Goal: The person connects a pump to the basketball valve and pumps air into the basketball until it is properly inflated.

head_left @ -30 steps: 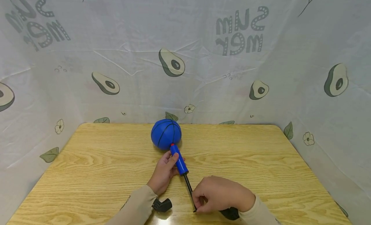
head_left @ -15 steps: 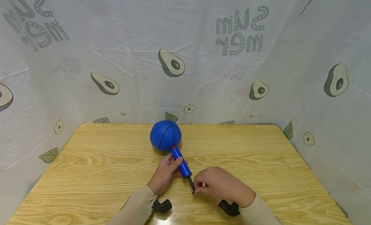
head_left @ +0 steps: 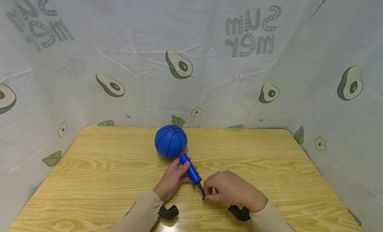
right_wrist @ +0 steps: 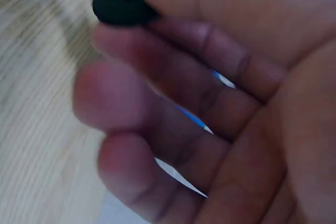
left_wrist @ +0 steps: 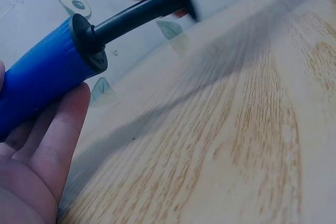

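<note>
A blue hand pump (head_left: pixel 191 169) slants across the middle of the table, its red tip at the lower edge of a blue ball (head_left: pixel 171 141) with black seams. My left hand (head_left: pixel 173 177) grips the pump's barrel, thumb on top and fingers beneath. My right hand (head_left: pixel 231 188) pinches the black handle (right_wrist: pixel 123 1) at the end of the pump rod. In the left wrist view a short length of black rod (left_wrist: pixel 136 20) shows between barrel and handle. Whether the tip sits inside the ball cannot be made out.
The wooden table (head_left: pixel 113 159) carries the ball near its back edge. Behind and beside it hangs a pale curtain (head_left: pixel 143 65) printed with avocados and leaves. Black wrist cameras (head_left: pixel 168 212) sit under both forearms, close above the tabletop.
My right hand has moved up toward the barrel, so most of the rod has slid in. The pump and my left hand have shifted slightly right and toward me. The ball has turned slightly.
</note>
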{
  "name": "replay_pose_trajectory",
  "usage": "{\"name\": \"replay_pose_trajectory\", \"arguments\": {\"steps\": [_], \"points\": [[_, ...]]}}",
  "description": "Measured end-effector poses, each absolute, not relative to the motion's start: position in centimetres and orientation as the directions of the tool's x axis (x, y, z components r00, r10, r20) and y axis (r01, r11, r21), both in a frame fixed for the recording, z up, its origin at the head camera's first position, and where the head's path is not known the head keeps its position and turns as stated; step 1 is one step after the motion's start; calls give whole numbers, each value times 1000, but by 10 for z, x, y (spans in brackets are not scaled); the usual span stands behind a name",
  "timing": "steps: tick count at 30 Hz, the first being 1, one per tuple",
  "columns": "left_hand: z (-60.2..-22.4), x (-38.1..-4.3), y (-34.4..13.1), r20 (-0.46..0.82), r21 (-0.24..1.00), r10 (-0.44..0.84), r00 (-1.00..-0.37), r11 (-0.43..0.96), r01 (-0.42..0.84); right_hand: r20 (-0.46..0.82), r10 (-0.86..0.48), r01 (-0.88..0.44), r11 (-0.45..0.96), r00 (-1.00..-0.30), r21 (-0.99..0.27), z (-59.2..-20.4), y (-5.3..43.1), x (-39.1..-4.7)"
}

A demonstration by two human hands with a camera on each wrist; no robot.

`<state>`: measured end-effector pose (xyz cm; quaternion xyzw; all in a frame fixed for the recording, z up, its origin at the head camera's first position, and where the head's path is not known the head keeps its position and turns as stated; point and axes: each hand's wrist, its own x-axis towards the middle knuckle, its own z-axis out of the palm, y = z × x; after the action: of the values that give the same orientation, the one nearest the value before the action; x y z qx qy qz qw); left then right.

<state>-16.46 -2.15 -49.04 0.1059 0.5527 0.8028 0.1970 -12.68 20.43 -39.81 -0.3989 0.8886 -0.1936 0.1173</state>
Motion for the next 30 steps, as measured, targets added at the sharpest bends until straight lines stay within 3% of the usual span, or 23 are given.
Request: {"name": "replay_pose_trajectory", "arguments": {"steps": [7, 13, 21, 26, 30], "points": [[-491, -166, -20, -63, 922, 423, -904, -323, -215, -198, -779, -596, 594, -595, -541, -393, 209, -122], [-491, -166, -22, -47, 909, 415, -909, -360, -211, -216, -808, -585, 555, -548, -592, -393, 210, -122], [-491, -166, -24, -47, 922, 399, -916, -336, -194, -111, -805, -691, 563, -583, -454, -396, 203, -126], [-489, -166, -23, -58, 925, 419, -906, -318, -206, 35, -780, -747, 585, -625, -315, -398, 199, -126], [-489, -166, -23, -56, 928, 434, -899, -310, -208, 124, -756, -753, 592, -642, -289, -398, 196, -123]]}}
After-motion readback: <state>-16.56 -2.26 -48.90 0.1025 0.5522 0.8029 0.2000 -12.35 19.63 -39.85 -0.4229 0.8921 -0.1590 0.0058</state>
